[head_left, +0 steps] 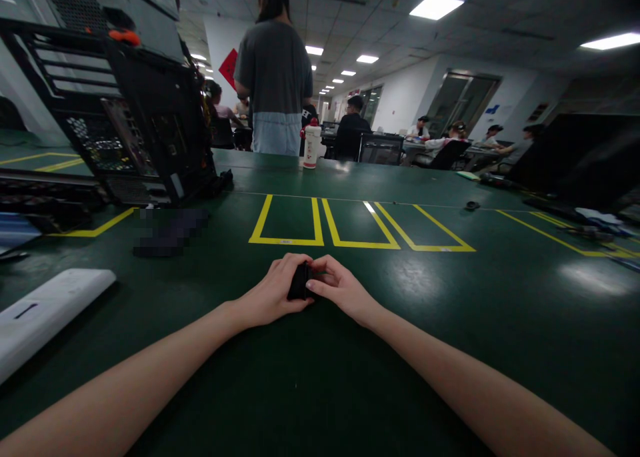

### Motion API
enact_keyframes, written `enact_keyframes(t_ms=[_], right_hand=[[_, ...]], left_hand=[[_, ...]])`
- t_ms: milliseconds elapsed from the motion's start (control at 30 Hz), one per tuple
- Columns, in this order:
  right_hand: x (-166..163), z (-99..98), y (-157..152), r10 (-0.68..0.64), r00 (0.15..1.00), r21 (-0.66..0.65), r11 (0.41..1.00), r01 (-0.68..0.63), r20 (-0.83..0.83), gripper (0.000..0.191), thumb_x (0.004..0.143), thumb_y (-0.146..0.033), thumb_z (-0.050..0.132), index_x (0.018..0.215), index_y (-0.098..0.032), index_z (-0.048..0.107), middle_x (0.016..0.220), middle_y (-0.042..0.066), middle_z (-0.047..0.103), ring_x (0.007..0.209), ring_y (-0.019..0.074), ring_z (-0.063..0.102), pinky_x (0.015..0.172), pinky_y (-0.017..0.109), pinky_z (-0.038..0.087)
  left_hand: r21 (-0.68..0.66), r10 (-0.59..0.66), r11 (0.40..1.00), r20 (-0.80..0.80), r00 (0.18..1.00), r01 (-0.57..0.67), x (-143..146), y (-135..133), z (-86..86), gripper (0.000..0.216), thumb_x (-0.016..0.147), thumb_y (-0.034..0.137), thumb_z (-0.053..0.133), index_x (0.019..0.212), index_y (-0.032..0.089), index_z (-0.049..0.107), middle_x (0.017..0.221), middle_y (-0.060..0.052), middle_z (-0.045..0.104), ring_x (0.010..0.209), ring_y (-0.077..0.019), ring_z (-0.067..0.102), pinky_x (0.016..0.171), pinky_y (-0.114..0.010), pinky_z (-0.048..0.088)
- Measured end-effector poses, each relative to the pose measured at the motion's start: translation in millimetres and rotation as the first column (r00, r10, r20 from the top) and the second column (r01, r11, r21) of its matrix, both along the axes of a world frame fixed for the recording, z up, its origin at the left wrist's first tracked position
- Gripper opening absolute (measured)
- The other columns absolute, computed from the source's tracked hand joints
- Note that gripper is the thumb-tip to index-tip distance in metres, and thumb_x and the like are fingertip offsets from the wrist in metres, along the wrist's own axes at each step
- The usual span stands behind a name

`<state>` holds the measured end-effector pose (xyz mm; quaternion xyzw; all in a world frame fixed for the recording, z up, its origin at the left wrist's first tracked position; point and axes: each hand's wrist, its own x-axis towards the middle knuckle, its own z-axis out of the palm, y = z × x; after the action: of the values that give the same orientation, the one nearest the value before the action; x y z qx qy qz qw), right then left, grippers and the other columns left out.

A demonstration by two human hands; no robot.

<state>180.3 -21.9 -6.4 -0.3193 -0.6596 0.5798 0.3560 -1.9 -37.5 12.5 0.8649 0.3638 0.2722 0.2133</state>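
Both my hands meet at the middle of the green table (450, 323), just in front of the yellow taped boxes (287, 220). My left hand (273, 290) curls its fingers around a small black object (299, 282). My right hand (337, 289) pinches the same object from the other side with thumb and fingertips. The object is mostly hidden between the fingers, so I cannot make out what it is. Both forearms rest low over the table.
An open black computer case (125, 117) stands at the left. A white flat device (45, 313) lies at the near left. A white bottle (311, 147) stands at the far edge, with a person in a grey shirt (274, 70) behind it. Dark equipment lies far right.
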Motion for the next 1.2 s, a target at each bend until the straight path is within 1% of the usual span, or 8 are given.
enact_keyframes(t_ms=[133,300,533,633,767,833,1000,1200], right_hand=[[1.5,0.9,0.9,0.054,0.998,-0.025,0.998,-0.055,-0.035,0.031,0.069,-0.023,0.064,0.094,-0.022,0.046,0.100,0.001,0.051,0.094,0.0161,0.055,0.081,0.034,0.046],[-0.2,0.8,1.6,0.001,0.999,-0.021,1.000,-0.002,-0.039,0.019,0.075,-0.028,0.058,0.089,-0.020,0.049,0.091,0.000,0.052,0.086,0.0131,0.054,0.080,0.032,0.045],[-1.3,-0.3,0.7,-0.047,0.999,-0.029,0.998,0.047,0.018,0.026,0.075,-0.028,0.057,0.098,-0.020,0.048,0.100,0.003,0.051,0.093,0.0154,0.053,0.085,0.035,0.043],[0.2,1.6,0.6,-0.004,1.000,-0.036,0.999,0.004,0.006,0.024,0.074,-0.025,0.059,0.095,-0.020,0.047,0.100,0.002,0.051,0.093,0.0156,0.053,0.085,0.036,0.042],[1.9,3.0,0.2,0.064,0.997,-0.064,0.996,-0.066,-0.041,0.037,0.067,-0.018,0.065,0.096,-0.023,0.043,0.104,0.001,0.047,0.098,0.0165,0.053,0.085,0.036,0.044],[2.0,3.2,-0.4,0.072,0.997,-0.072,0.995,-0.074,-0.030,0.039,0.067,-0.019,0.065,0.098,-0.025,0.043,0.105,0.001,0.047,0.099,0.0171,0.052,0.085,0.037,0.045],[0.0,2.7,-1.6,-0.002,1.000,-0.042,0.999,0.002,-0.008,0.023,0.076,-0.029,0.056,0.095,-0.024,0.045,0.096,0.001,0.050,0.090,0.0157,0.054,0.082,0.036,0.045],[-1.0,-0.7,2.0,-0.027,1.000,-0.052,0.998,0.028,0.013,0.029,0.074,-0.027,0.060,0.098,-0.021,0.046,0.099,0.002,0.051,0.094,0.0168,0.053,0.086,0.037,0.042]], left_hand=[[-0.006,0.010,1.000,-0.014,1.000,-0.010,-0.4,-0.4,-0.1,0.053,0.074,0.022,0.059,0.118,0.024,0.031,0.114,-0.009,0.043,0.102,-0.0243,0.046,0.086,-0.042,0.040],[-0.002,0.005,1.000,-0.001,1.000,-0.005,-0.1,-1.0,1.0,0.052,0.074,0.023,0.060,0.118,0.025,0.032,0.114,-0.008,0.044,0.103,-0.0249,0.046,0.087,-0.044,0.039],[0.014,0.009,1.000,0.002,1.000,-0.009,0.0,0.8,-2.2,0.054,0.073,0.023,0.060,0.118,0.024,0.031,0.115,-0.008,0.043,0.104,-0.0244,0.045,0.088,-0.043,0.038],[0.014,0.008,1.000,-0.013,1.000,-0.008,-0.3,1.6,-3.0,0.054,0.073,0.023,0.060,0.119,0.023,0.031,0.114,-0.008,0.043,0.104,-0.0235,0.045,0.089,-0.041,0.038],[-0.004,0.009,1.000,-0.036,0.999,-0.009,-0.2,0.8,-0.8,0.053,0.074,0.022,0.059,0.119,0.022,0.031,0.114,-0.009,0.043,0.103,-0.0233,0.045,0.088,-0.041,0.039],[-0.007,0.010,1.000,-0.037,0.999,-0.010,-0.1,-0.2,0.5,0.053,0.074,0.022,0.059,0.119,0.022,0.031,0.114,-0.008,0.043,0.103,-0.0233,0.045,0.089,-0.041,0.039],[-0.020,0.006,1.000,-0.016,1.000,-0.006,-0.7,-0.2,-0.4,0.054,0.075,0.024,0.059,0.120,0.025,0.030,0.116,-0.008,0.042,0.104,-0.0239,0.045,0.087,-0.042,0.040],[0.033,0.030,0.999,0.015,0.999,-0.030,-0.4,4.3,-9.5,0.056,0.071,0.024,0.062,0.118,0.025,0.032,0.113,-0.007,0.044,0.101,-0.0242,0.046,0.086,-0.042,0.040]])
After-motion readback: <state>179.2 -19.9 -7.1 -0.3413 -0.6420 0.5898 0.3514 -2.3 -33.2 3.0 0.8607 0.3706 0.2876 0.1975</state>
